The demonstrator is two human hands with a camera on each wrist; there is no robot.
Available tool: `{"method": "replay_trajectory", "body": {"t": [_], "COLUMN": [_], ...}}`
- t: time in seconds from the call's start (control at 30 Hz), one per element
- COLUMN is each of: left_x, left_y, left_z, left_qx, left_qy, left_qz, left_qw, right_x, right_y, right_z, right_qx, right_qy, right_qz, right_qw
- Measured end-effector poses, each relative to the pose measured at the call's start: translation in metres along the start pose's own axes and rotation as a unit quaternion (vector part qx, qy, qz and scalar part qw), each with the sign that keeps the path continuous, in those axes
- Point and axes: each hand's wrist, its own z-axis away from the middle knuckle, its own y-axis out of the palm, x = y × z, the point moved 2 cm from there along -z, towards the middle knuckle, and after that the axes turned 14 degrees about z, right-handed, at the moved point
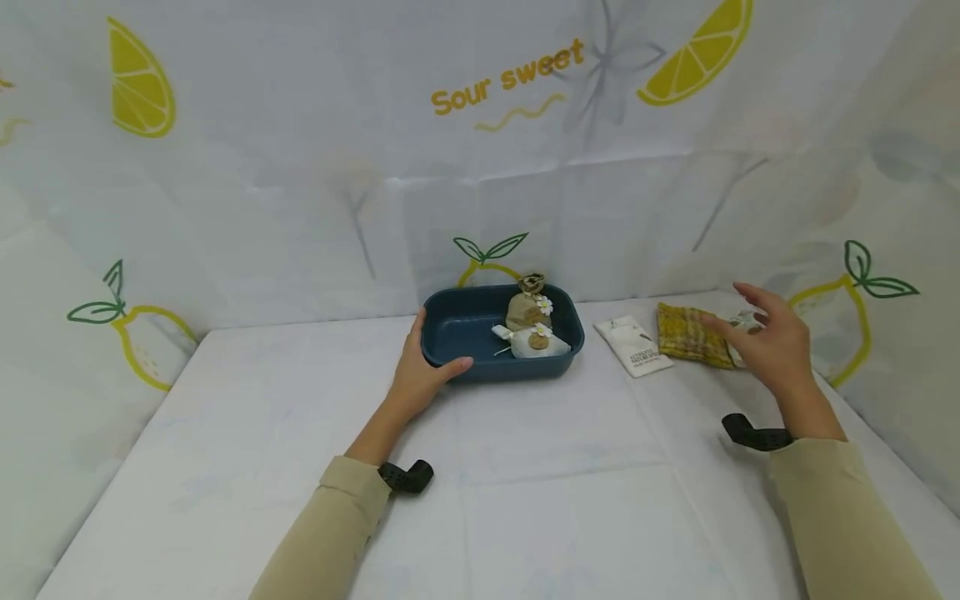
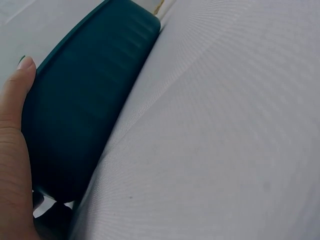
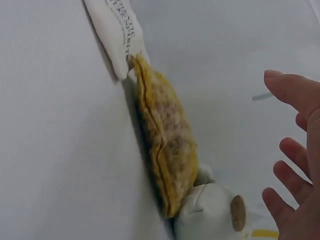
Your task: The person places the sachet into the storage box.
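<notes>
A dark blue rectangular tub (image 1: pixel 461 329) stands near the back of the table. My left hand (image 1: pixel 415 371) grips its left end, thumb along the front rim and fingers round the side; the thumb (image 2: pixel 16 110) shows against the tub in the left wrist view. Inside, at the right, lie a tan drawstring sachet (image 1: pixel 523 312) and a white sachet (image 1: pixel 553 345), both with small white flowers. My right hand (image 1: pixel 776 343) hovers with fingers apart, holding nothing, over a yellow plaid sachet (image 3: pixel 170 125) and a white pouch (image 3: pixel 207 212) with a brown oval tag, partly hidden in the head view.
A flat white printed sachet (image 1: pixel 632 343) lies between the tub and the plaid one. White cloth (image 1: pixel 525 467) covers the table. A lemon-printed sheet (image 1: pixel 300 167) hangs behind it and along the sides.
</notes>
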Motion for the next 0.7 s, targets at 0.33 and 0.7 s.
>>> {"method": "replay_trajectory", "body": {"t": [0.33,0.7], "left_x": [0.000,-0.001], "left_y": [0.000,0.000], "left_z": [0.000,0.000], "left_qx": [0.000,0.002], "left_qy": [-0.006,-0.006], "left_qz": [0.006,0.005], "left_qw": [1.0000,1.0000], "right_x": [-0.049,-0.073], "right_y": [0.012,0.021], "right_z": [0.003,0.005], "right_qx": [0.055,0.070], "right_qy": [0.103,0.110], "right_qz": [-0.067,-0.035], "right_qw": [0.9909,0.9909]}}
